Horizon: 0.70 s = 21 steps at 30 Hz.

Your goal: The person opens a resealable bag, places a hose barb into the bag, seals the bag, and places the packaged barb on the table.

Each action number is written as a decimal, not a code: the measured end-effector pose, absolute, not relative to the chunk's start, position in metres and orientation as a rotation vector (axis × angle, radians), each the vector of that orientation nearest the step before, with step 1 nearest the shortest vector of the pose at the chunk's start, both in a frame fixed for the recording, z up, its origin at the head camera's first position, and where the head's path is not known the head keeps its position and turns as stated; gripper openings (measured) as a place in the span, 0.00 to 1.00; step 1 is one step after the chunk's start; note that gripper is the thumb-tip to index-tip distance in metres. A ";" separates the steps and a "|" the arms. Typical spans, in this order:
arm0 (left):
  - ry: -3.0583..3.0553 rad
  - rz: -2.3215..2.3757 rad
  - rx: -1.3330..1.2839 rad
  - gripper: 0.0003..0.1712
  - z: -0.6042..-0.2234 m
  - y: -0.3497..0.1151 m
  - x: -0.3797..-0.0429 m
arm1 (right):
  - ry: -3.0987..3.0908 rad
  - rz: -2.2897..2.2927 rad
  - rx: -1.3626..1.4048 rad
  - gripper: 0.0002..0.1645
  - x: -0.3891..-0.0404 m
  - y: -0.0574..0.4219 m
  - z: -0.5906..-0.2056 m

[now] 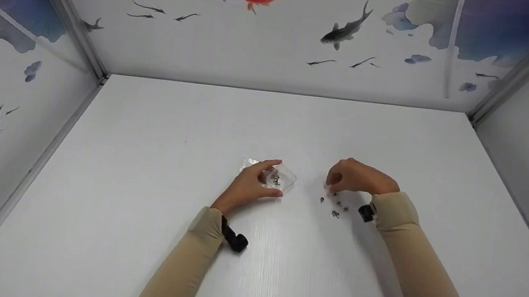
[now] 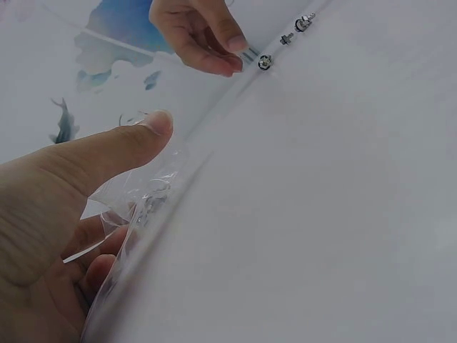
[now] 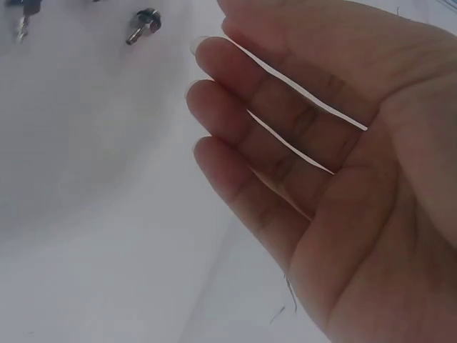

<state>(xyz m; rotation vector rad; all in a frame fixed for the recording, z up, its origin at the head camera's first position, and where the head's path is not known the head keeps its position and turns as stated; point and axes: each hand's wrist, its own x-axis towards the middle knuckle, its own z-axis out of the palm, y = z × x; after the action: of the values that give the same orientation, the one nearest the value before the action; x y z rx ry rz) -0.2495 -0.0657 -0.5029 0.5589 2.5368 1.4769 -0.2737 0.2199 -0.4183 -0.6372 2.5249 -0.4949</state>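
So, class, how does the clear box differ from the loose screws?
The clear box is see-through; the loose screws are shiny metal. The clear box is larger than any of the loose screws. The left hand holds the clear box, while the loose screws lie on the table.

No text, label, brand, number or sign can be read in any view, neither on the wall [image 1: 263,48] across the top nor on the box [image 1: 287,178] near mid-frame.

My left hand [image 1: 248,184] curves, thumb [image 2: 132,148] and fingers [image 2: 100,246] apart; my right hand [image 1: 358,177] (wrist [image 1: 388,185] bent) points its fingertips [image 1: 332,188] downward.
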 end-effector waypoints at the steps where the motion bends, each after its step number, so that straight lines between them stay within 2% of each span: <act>1: 2.535 1.481 0.557 0.46 -0.503 -0.066 -0.250 | 2.526 -0.489 -0.636 0.10 -0.274 0.221 -0.419; 21: 2.528 1.465 0.589 0.46 -0.504 -0.066 -0.251 | 2.500 -0.472 -0.580 0.08 -0.274 0.229 -0.425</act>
<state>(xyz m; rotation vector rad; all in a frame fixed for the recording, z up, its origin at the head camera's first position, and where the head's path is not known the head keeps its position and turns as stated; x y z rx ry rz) -0.2513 -0.0663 -0.5039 0.5891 2.5283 1.4654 -0.2736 0.2286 -0.4249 -0.5802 2.4995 -0.4717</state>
